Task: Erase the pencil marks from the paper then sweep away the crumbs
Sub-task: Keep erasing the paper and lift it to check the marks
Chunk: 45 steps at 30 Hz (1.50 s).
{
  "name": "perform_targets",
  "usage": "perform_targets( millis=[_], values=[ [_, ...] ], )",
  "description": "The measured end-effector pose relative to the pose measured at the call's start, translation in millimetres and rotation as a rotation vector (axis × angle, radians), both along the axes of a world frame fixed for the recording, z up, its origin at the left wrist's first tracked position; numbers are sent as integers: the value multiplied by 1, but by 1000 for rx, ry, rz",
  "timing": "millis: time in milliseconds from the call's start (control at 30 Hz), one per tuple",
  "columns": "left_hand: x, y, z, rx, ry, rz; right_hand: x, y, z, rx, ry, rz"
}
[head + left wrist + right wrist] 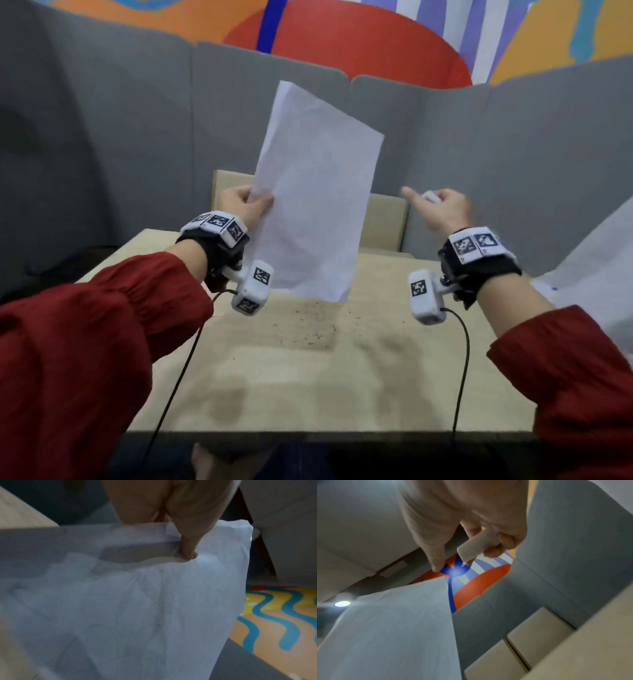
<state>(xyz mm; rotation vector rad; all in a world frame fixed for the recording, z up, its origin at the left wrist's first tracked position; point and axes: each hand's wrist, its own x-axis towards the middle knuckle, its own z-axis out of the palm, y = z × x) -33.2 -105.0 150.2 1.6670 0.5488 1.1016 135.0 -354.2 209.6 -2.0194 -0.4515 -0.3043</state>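
The left hand (245,205) is pinching the paper sheet (315,195) upright above the counter (342,377), where dark crumbs (305,325) are lying; the right hand (442,209) fingers are curling round a white eraser (477,546).

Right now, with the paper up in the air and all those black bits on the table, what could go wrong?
The left hand pinches the paper by one edge only, so it could slip, crease or tear. The crumbs lie loose on the table; lowering the sheet onto them might smudge it, and a careless sweep could scatter them over the edge. The right hand holds the eraser, which could get in the way of sweeping.
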Motion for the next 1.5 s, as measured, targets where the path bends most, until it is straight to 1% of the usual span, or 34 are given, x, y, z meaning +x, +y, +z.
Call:
perform_targets(
  millis=[33, 100, 200, 267, 333, 400, 467, 533, 600, 733, 933, 1000, 1067, 1133, 1167, 1200, 1267, 1367, 1400, 1433, 1500],
  values=[
    [1, 3, -3, -46, -30, -17, 0, 2, -11, 21, 83, 64],
    [2, 3, -8, -111, -78, -71, -3, 9, -31, 40, 178, 168],
    [2, -4, -12, -107, -109, -145, -11, 20, -50, 29, 291, 284],
    [2, -6, -13, -113, -141, -174, -16, 27, -56, -18, 336, 316],
    [3, -5, -14, -145, -171, -194, -19, 35, -61, -45, 349, 343],
    [2, -7, -12, -171, -191, -217, -23, 40, -66, -29, 354, 393],
    [1, -9, -9, -192, -198, -209, -27, 41, -68, -1, 352, 457],
    [0, -7, -5, -235, -226, -194, -28, 39, -67, 7, 317, 484],
    [-2, -5, -1, -252, -246, -191, -23, 36, -66, 29, 296, 464],
    [-5, -5, 2, -277, -261, -188, -16, 27, -72, -74, 330, 350],
    [-8, -15, 0, -331, -281, -220, -15, 24, -88, -72, 359, 451],
    [-12, -21, -1, -338, -216, -247, -20, 23, -87, 17, 367, 498],
    [-16, -24, -8, -352, -13, -275, -25, 22, -83, 123, 369, 525],
    [-21, -26, -19, -303, 220, -267, -29, 19, -80, 160, 349, 523],
    [-23, -27, -24, -257, 282, -244, -31, 16, -78, 143, 338, 510],
    [-24, -27, -30, -222, 297, -216, -32, 13, -78, 105, 325, 494],
    [-29, -28, -38, -214, 248, -170, -34, 3, -77, -42, 277, 453],
    [-38, -24, -46, -257, 166, -148, -40, -12, -76, -365, 175, 379],
    [-40, -22, -48, -256, 159, -142, -41, -16, -78, -423, 165, 362],
    [-43, -22, -49, -248, 153, -136, -42, -19, -80, -455, 178, 343],
    [-50, -24, -52, -249, 128, -125, -42, -23, -84, -436, 245, 292]
  ],
)
